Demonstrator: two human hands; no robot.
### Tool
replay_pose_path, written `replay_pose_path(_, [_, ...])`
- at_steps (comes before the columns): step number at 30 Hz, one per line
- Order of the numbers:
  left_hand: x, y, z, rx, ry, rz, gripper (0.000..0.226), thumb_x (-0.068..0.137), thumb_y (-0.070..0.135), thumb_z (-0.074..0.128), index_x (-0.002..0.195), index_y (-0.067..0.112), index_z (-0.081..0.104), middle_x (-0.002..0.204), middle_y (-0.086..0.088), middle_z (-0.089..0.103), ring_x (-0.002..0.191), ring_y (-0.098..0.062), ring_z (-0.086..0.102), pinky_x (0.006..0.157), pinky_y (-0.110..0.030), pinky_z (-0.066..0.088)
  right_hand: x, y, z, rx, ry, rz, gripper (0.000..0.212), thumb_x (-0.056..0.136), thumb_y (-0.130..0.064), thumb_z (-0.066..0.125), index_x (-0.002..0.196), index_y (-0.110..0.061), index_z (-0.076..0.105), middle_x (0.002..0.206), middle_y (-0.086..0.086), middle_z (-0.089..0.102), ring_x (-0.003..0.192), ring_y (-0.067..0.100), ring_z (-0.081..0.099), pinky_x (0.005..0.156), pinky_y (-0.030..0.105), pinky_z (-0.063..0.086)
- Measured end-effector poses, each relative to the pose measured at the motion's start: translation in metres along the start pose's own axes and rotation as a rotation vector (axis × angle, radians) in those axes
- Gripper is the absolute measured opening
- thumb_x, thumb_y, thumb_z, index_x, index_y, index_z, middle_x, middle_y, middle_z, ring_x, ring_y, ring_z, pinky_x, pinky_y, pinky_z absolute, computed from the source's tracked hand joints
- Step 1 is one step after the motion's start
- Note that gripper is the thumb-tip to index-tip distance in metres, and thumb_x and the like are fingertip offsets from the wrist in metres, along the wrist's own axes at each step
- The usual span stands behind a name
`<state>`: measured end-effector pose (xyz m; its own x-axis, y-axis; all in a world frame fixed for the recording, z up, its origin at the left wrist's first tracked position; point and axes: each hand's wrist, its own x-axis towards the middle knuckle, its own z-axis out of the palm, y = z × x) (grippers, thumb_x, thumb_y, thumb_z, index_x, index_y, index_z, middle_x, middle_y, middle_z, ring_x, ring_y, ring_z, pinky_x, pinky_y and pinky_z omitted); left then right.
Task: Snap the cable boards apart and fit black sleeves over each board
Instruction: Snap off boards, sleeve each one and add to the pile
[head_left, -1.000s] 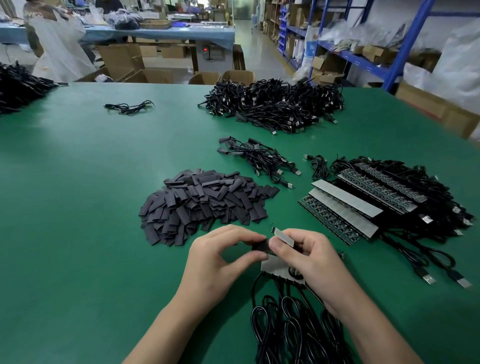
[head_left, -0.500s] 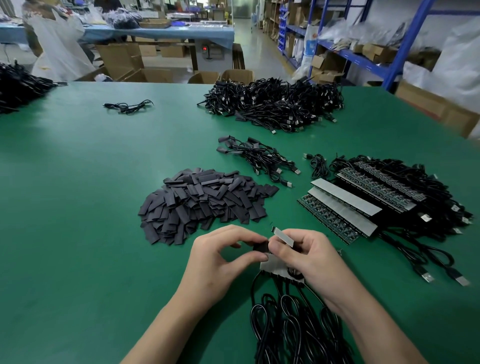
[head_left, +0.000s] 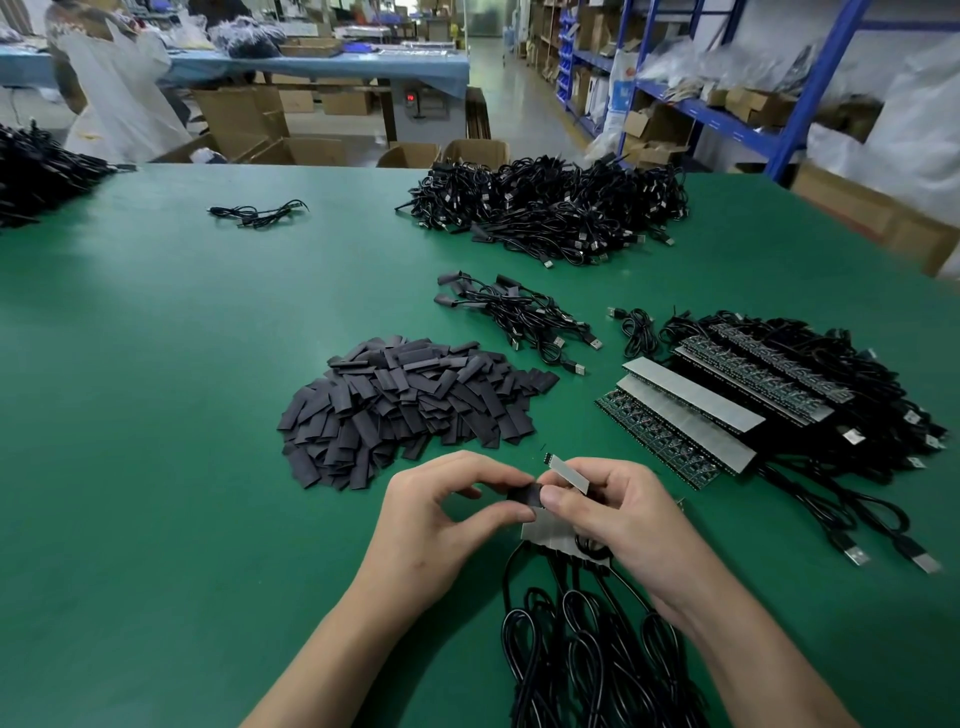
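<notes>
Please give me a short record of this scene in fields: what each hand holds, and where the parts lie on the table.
left hand: pinches the black sleeve
right hand: holds a small board, grey end up
sleeve pile: on the green table, beyond the left hand
board panels: stacked at right, cables attached
below hands: board strip with black cables

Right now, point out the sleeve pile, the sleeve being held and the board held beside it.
sleeve pile (head_left: 410, 400): head view, middle of the heap.
held sleeve (head_left: 524, 493): head view, its visible dark face.
held board (head_left: 570, 474): head view, its grey upper face.
</notes>
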<state>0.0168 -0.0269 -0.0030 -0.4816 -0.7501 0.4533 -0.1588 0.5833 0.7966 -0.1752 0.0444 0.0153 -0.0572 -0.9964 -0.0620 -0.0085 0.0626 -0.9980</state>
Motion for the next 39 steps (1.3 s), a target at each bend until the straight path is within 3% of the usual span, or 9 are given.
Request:
replay_pose_path(7, [-0.0006,-0.0019,-0.0012,0.079,-0.026,0.024,0.017,0.082,0.032,0.085,0.098,0.031,0.079,0.098,0.020,0.075,0.095,-0.008,0.070,0.078,-0.025,0.052,0.0014,0.0024,0.0015,-0.112,0.013,0.001,0.026,0.074,-0.044,0.070,0.087,-0.022,0.076,0.075,-0.001,0.063,0.074,0.011,0.057,0.073,0.027,0.049])
replay_pose_path(9, [-0.0010,-0.0007,-0.0014,0.103,-0.038,0.045,0.018,0.083,0.037,0.082,0.099,0.028,0.079,0.098,0.018,0.073,0.096,-0.008,0.070,0.081,-0.023,0.052,0.0009,0.0025,0.0019,-0.132,0.014,-0.007,0.019,0.076,-0.038,0.070,0.084,-0.021,0.074,0.073,-0.001,0.061,0.071,0.010,0.056,0.070,0.022,0.047])
replay_pose_path(14, [-0.0017,0.0028,-0.0026,0.184,-0.059,0.087,0.024,0.084,0.049,0.077,0.100,0.031,0.080,0.098,0.019,0.070,0.095,-0.005,0.068,0.084,-0.037,0.055,0.0001,0.0033,0.0020,-0.163,0.014,-0.017,0.009,0.080,-0.022,0.069,0.076,-0.014,0.067,0.062,-0.010,0.057,0.059,0.001,0.052,0.058,0.009,0.043])
replay_pose_path(18, [-0.0012,0.0038,-0.0019,0.240,-0.052,0.127,0.020,0.084,0.046,0.079,0.099,0.033,0.080,0.097,0.018,0.070,0.095,-0.003,0.066,0.083,-0.039,0.053,0.0000,0.0042,0.0003,-0.184,0.003,-0.014,0.019,0.087,-0.009,0.070,0.070,-0.015,0.065,0.057,-0.012,0.052,0.052,-0.004,0.047,0.053,0.006,0.040])
replay_pose_path(23, [-0.0011,0.0055,-0.0009,0.263,-0.037,0.161,0.018,0.086,0.045,0.078,0.097,0.032,0.080,0.097,0.019,0.069,0.094,-0.002,0.065,0.082,-0.037,0.052,0.0012,0.0032,0.0025,-0.228,0.012,-0.007,0.012,0.077,-0.025,0.067,0.070,-0.016,0.064,0.059,-0.012,0.053,0.054,0.000,0.048,0.055,0.009,0.039])
replay_pose_path(31, [-0.0015,0.0060,-0.0014,0.242,-0.057,0.128,0.016,0.087,0.044,0.077,0.096,0.031,0.079,0.097,0.019,0.069,0.095,-0.005,0.066,0.082,-0.038,0.053,0.0009,0.0057,0.0000,-0.299,0.031,0.004,0.030,0.068,-0.046,0.064,0.075,-0.017,0.065,0.065,-0.005,0.054,0.064,0.010,0.048,0.063,0.026,0.039])
replay_pose_path(37, [-0.0011,0.0063,-0.0028,0.193,-0.030,0.100,0.017,0.088,0.043,0.076,0.094,0.028,0.080,0.096,0.018,0.069,0.094,-0.008,0.067,0.081,-0.037,0.055,-0.0006,0.0022,-0.0006,-0.270,-0.001,-0.029,0.017,0.082,-0.035,0.066,0.079,-0.017,0.067,0.068,-0.006,0.058,0.064,0.007,0.050,0.061,0.017,0.040])
replay_pose_path(39, [-0.0010,0.0061,-0.0036,0.161,-0.008,0.078,0.016,0.087,0.041,0.079,0.093,0.026,0.080,0.096,0.017,0.070,0.094,-0.010,0.069,0.083,-0.034,0.055,-0.0016,-0.0001,-0.0019,-0.249,0.001,-0.045,0.022,0.086,-0.040,0.064,0.081,-0.019,0.067,0.068,-0.007,0.057,0.064,0.007,0.049,0.062,0.018,0.040])
